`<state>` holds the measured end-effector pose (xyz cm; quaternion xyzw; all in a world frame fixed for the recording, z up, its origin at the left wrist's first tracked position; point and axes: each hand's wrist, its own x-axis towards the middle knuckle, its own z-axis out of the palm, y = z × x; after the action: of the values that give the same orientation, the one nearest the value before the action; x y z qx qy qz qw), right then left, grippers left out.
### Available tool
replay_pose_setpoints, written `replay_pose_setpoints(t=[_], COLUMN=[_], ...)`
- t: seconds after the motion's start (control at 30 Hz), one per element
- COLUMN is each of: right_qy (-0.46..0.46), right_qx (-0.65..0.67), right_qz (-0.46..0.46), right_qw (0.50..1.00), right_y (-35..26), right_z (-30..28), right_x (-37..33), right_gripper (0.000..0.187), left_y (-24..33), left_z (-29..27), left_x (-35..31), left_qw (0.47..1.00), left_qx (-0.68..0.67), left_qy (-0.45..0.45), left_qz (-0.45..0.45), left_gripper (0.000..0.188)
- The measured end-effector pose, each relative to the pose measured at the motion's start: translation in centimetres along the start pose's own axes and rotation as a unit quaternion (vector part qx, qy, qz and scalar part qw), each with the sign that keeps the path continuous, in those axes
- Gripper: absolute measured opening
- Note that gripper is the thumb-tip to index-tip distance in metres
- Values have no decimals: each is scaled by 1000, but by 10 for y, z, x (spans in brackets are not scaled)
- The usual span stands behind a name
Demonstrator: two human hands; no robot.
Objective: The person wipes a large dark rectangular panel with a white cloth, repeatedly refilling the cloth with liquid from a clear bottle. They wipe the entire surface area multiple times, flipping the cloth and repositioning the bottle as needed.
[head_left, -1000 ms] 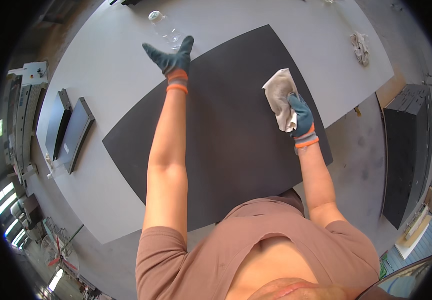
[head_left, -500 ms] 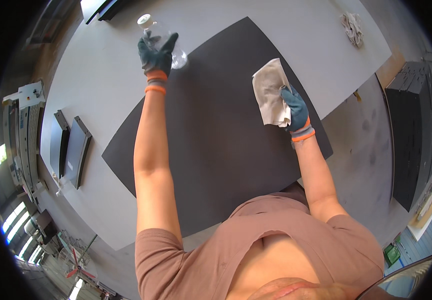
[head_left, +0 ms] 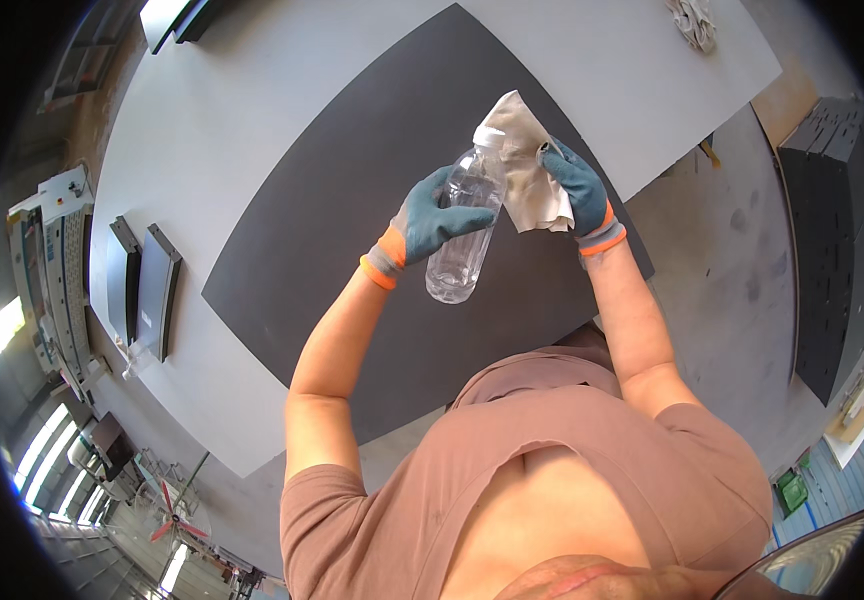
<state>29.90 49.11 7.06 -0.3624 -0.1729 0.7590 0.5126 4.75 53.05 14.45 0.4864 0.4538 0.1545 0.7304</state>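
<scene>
My left hand (head_left: 440, 217), in a teal and grey work glove with an orange cuff, is closed round a clear plastic bottle (head_left: 459, 265) with a white cap. The bottle leans, cap end away from me, and some clear liquid seems to be inside. In my right hand (head_left: 576, 188), gloved alike, is a beige cloth (head_left: 529, 165) pinched at its right side. The cloth hangs right beside the bottle's cap; whether they touch I cannot tell. Both hands are over a dark grey flat panel (head_left: 352, 180) lying on a large light grey table (head_left: 182, 130).
Two narrow dark panels (head_left: 157, 290) rest at the table's left edge, with more dark pieces (head_left: 197, 18) at the far left. A crumpled cloth (head_left: 693, 22) lies at the far right. Beyond the table's right edge stands a stack of dark panels (head_left: 827, 250).
My left hand has brought the bottle from the far left toward me and rightward, up to the cloth. My right hand has shifted slightly away and left, still gripping the cloth.
</scene>
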Motion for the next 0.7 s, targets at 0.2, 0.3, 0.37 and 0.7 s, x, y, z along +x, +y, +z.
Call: replay_pose_setpoints(t=[0.2,0.3,0.37,0.7], right_qy=[-12,-30,-45,-65], right_qx=[2,-15,-11,10], right_qz=[24,4,8,47], right_qw=[1000,999,999,997], right_y=[-13,-14,-15,-6], right_z=[3,1,-5,-24], right_x=[-7,-3,-1,2], right_gripper=[49,50,51,38], left_y=[-6,-1,1,-3], left_z=[13,11,11,2], left_x=[5,3,3,-1], left_qw=[998,996,996,985], left_qx=[68,74,67,-91], left_qy=[10,-15,-25,-48], left_qz=[-7,-41,-61,-138], left_gripper=[66,64,61,42])
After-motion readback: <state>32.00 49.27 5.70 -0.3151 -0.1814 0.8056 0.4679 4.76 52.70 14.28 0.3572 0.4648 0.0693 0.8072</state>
